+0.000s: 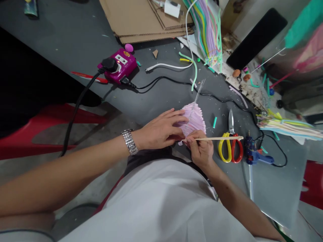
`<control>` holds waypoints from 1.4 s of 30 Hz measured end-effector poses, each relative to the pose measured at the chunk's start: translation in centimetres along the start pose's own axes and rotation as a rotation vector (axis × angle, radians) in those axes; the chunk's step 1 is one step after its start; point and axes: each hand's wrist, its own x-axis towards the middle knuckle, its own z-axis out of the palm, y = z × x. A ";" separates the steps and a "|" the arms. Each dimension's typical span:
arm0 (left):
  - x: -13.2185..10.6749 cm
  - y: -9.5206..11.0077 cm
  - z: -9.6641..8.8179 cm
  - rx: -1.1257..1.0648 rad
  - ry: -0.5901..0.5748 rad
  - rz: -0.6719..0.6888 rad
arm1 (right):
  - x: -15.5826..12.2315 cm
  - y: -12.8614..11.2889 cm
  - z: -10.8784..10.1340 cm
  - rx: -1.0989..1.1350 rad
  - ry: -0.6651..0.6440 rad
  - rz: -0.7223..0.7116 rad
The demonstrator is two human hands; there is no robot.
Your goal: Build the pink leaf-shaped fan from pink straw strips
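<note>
Where it shows, lilac chenille (196, 119) looks ribbed.

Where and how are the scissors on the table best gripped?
Likely by the yellow handle and red handle of the scissors, from the near side: both face that way, blades pointing away. The right hand's stick appears across their far ends, so take the near curves.

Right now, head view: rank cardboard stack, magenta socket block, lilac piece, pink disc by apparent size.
1. Cardboard stack
2. Magenta socket block, lilac piece: alike, unranked; left hand partly covers latter
3. Pink disc
</note>
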 end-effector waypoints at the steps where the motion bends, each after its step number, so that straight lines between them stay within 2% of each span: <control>1: 0.0 0.0 0.0 0.008 -0.003 -0.001 | 0.0 0.0 0.0 -0.005 -0.005 -0.003; 9: 0.1 0.1 0.0 0.003 -0.004 -0.007 | 0.2 0.0 0.2 -0.142 -0.052 -0.120; 15: 0.0 0.1 -0.1 0.016 -0.018 0.005 | 0.2 0.2 0.1 -0.013 -0.027 -0.087; 21: 0.1 0.0 0.0 -0.014 0.004 0.000 | 0.4 0.0 0.3 -0.144 -0.047 -0.196; 28: 0.1 -0.2 0.1 -0.006 0.006 0.006 | 1.1 -0.2 0.4 -0.154 -0.031 -0.211; 30: 0.1 -0.3 0.2 0.010 -0.001 0.012 | 1.1 -0.2 0.2 -0.131 -0.035 -0.172; 35: 0.1 -0.5 0.3 0.012 -0.005 0.017 | 0.9 -0.1 -0.2 -0.012 0.007 0.037; 37: 0.0 -0.5 0.2 0.010 -0.006 0.019 | 0.8 0.0 0.0 -0.030 0.012 0.004; 42: 0.0 -0.6 0.3 0.016 -0.001 0.014 | 0.9 0.2 0.5 -0.161 -0.064 -0.202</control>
